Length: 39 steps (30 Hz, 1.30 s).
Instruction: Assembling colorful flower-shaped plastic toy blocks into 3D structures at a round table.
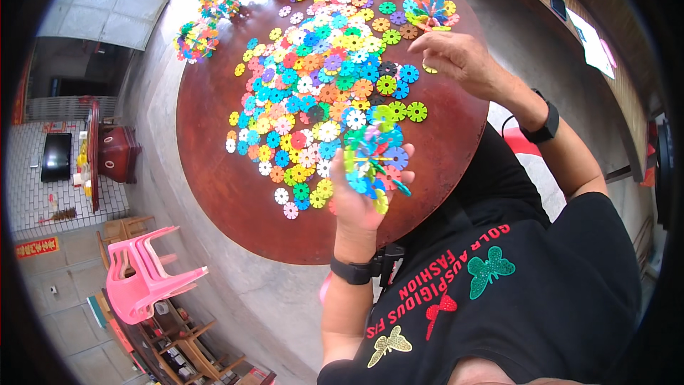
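Observation:
My left hand [360, 199] is closed around a cluster of interlocked, notched plastic flower discs [374, 157] in blue, green, yellow and orange. It holds the cluster over the near part of the round table. My right hand [456, 60] hovers above the table's right side, fingers bent and apart, with nothing visible in them. Just beyond its fingertips sits another joined flower-disc cluster [431, 11]. A yellow-green disc [429, 68] lies partly beneath this hand. A wide spread of loose flower discs [313, 93] in many colours covers the middle of the table.
More assembled disc clusters [221, 0] stand along the far and left edges of the brown round table [235, 221]. Stacked pink plastic chairs [146, 271] are on the floor at the left. A wooden counter [613, 100] on the right carries a phone [558, 5] and paper.

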Motion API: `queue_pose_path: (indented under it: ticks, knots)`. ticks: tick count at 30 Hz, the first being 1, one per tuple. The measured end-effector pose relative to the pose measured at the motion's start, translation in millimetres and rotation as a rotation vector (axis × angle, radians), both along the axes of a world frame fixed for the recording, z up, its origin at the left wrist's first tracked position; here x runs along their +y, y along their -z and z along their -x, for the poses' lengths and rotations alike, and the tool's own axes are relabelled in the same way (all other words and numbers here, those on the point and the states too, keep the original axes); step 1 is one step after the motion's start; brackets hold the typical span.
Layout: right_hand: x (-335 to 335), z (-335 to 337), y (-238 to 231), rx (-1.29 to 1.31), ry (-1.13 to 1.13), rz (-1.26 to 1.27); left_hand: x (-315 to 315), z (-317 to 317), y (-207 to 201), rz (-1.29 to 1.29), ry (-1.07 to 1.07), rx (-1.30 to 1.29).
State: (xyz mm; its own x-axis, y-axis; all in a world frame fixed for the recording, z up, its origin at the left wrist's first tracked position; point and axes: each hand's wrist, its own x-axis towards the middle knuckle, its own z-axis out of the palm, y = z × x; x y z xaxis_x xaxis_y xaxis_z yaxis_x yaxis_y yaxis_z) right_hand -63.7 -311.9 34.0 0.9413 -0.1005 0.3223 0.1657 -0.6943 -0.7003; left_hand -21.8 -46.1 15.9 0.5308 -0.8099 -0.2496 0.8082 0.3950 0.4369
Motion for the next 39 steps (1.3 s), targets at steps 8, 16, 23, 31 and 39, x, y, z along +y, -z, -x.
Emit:
queue_pose_path:
  ticks: [8, 16, 23, 31, 39]
  knots:
    - [-10, -1, 31, 0.157, 0.089, 0.446, 14, -9, 7, 0.001, -0.188, 0.039]
    - [-19, 4, 29, 0.205, 0.064, 0.296, 12, -7, 8, 0.049, -0.153, 0.068]
    - [10, 0, -3, 0.064, -0.026, -0.047, 7, -7, 6, -0.047, -0.052, -0.088]
    - [60, 19, -30, -0.172, -0.193, -0.107, -6, 9, 0, -0.288, -0.199, -0.348]
    - [69, 21, -27, -0.106, -0.152, -0.027, -6, 14, 1, -0.402, -0.315, -0.609]
